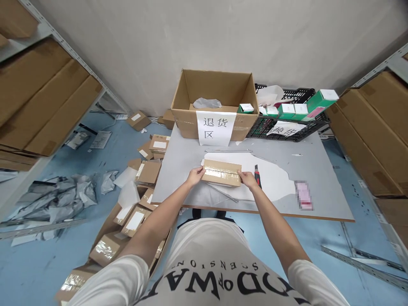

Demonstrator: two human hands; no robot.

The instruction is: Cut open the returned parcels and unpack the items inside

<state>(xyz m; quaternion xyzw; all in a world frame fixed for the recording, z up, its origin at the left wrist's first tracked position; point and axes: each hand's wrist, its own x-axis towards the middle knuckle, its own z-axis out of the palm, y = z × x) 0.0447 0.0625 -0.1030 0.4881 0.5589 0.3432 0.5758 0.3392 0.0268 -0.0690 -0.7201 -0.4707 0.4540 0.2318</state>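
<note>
Between my two hands is a small brown cardboard box [222,173], with shiny clear tape running along its top. My left hand [195,175] grips its left end with the fingers closed. At the opposite end my right hand [248,178] pinches the box's edge. The box is over a white sheet [270,178] spread on the grey table [325,182]; whether it rests on the sheet I cannot tell. Just right of my right hand lies a red and black utility knife [257,177]. Farther right is a pink, blurred-out item [304,195].
A large open carton [188,121] with a paper sign stands at the table's back. Beside it, a black plastic crate [293,135] holds green and white boxes [321,100]. Cardboard parcels [135,221] crowd the floor at left, near grey plastic bags [63,199]. Loaded shelves flank both sides.
</note>
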